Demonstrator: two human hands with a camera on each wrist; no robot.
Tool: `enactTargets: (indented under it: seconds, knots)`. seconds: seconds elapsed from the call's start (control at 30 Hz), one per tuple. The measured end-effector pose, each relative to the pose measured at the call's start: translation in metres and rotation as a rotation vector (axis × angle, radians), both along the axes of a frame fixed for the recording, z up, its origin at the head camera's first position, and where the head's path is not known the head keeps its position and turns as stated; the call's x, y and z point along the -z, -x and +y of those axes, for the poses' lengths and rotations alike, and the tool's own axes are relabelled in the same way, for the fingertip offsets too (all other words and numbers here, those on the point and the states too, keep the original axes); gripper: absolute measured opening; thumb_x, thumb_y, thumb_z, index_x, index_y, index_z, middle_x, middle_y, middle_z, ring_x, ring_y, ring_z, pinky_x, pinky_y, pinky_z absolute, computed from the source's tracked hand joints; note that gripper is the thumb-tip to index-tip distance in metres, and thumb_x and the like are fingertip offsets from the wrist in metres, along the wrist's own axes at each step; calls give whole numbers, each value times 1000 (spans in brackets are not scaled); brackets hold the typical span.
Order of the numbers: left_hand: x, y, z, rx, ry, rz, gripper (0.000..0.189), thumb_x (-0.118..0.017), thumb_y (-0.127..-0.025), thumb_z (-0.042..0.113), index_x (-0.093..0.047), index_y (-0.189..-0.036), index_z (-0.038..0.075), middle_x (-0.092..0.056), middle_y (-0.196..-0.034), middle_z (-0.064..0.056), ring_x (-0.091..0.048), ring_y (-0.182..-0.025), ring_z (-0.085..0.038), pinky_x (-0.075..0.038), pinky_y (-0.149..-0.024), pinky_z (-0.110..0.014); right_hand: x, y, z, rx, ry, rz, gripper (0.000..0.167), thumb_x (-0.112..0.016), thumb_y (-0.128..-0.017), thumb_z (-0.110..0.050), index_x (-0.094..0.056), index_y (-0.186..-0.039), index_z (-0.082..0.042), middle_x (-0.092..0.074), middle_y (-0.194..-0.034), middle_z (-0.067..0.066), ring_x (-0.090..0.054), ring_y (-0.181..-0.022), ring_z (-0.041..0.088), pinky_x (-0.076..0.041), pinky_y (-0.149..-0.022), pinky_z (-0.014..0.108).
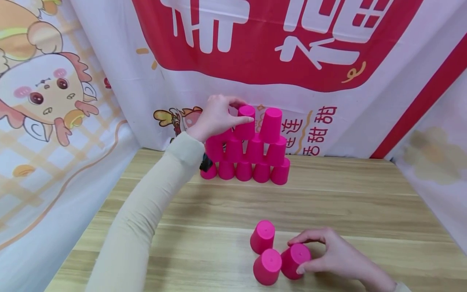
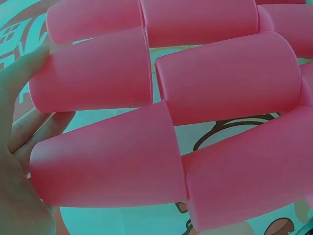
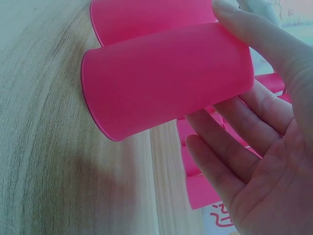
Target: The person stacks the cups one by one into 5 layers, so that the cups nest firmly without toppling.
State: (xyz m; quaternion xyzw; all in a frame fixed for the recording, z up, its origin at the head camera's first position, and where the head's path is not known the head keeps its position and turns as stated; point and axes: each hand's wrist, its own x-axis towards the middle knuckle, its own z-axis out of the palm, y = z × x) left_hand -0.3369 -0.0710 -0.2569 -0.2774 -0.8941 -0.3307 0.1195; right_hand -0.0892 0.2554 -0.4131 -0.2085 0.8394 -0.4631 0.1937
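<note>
Pink cups stand upside down in a stepped stack on the table (image 1: 328, 202), with several in each of the two lower rows. My left hand (image 1: 219, 115) pinches a pink cup (image 1: 245, 127) in the top row, thumb and fingers at its upper end; the left wrist view shows this cup (image 2: 93, 73) between its neighbours. Right of it in that row is another cup (image 1: 271, 125); one on the left is partly hidden by the hand. Near the front, my right hand (image 1: 335, 255) grips a third cup (image 1: 292, 261) between thumb and fingers.
Two loose upside-down cups, a farther one (image 1: 262, 237) and a nearer one (image 1: 267, 267), stand left of my right hand. A printed cloth (image 1: 226, 81) hangs close behind the stack. More patterned cloth (image 1: 91, 170) borders the table's left side.
</note>
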Motion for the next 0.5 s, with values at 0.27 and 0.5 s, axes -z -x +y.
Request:
enactTargets:
  seconds: [0.27,0.5]
  knots:
    - [2,2,-1,-17,19,-17,58,-81,-84,50,-70,-132,20,-69,-116,8,-59,-99,-11,-51,-78,-26,2,-1,0,8,8,10,44,-87,-82,-31,-73,-122,-21,-74,-111,-7,-66,-107,17,-48,-96,49]
    - [1,2,-3,-37,35,-33,63,-80,-83,53,-67,-136,21,-68,-121,7,-59,-99,-14,-52,-77,-28,3,-1,0,16,7,7,44,-87,-82,-31,-73,-123,-21,-73,-112,-7,-65,-108,17,-48,-97,50]
